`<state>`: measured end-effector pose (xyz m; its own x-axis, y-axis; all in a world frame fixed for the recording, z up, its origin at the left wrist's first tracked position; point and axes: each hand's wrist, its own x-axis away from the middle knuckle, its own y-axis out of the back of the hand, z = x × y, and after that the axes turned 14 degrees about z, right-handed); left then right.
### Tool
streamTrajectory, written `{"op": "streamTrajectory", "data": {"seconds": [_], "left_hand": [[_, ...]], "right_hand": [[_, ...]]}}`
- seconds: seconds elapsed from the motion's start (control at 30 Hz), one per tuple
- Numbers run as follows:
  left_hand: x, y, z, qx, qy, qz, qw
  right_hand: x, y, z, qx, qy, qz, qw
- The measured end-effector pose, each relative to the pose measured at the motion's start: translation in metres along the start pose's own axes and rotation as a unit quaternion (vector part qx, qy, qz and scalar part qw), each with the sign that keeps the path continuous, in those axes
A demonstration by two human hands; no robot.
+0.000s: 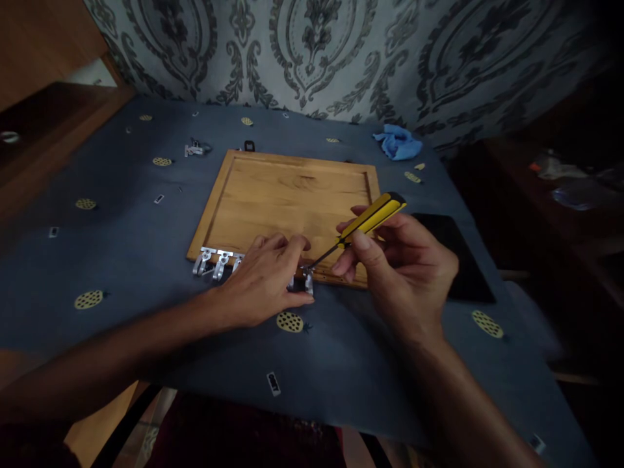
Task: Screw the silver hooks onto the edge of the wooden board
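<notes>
Yellow screwdriver: gripped by the right hand, thumb and fingers closed around it. Its long axis slants down and left — tip at the rightmost metal clip on the near edge of the wooden panel. The left hand lies nearer the clip, fingers half bent, thumb beside it; whether it pinches the clip cannot be told.

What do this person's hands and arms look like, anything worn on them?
The left hand and right hand are ungloved, with no visible jewellery. Both forearms are bare; dark cloth, perhaps a sleeve, shows at lower left.
</notes>
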<state>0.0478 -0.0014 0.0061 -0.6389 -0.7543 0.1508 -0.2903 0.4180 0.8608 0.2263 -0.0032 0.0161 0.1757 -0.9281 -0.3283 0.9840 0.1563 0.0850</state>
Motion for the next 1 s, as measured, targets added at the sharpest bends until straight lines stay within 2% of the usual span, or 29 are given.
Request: {"op": "streamTrajectory", "data": {"seconds": [0.27,0.5,0.8,1.0], "left_hand": [[0.000,0.001,0.000,-0.001,-0.007,-0.003,1.000],[0.000,-0.001,0.001,-0.001,-0.007,-0.008,1.000],[0.001,0.002,0.000,-0.004,-0.006,0.004,1.000],[0.001,0.000,0.000,-0.008,-0.012,-0.004,1.000]], "right_hand": [[0.000,0.000,0.000,-0.006,-0.002,0.009,1.000],[-0.007,-0.004,0.004,-0.025,-0.005,-0.014,1.000],[-0.026,0.000,0.008,0.025,-0.034,0.115,0.992],[-0.025,-0.007,0.006,-0.017,-0.034,0.060,0.997]]}}
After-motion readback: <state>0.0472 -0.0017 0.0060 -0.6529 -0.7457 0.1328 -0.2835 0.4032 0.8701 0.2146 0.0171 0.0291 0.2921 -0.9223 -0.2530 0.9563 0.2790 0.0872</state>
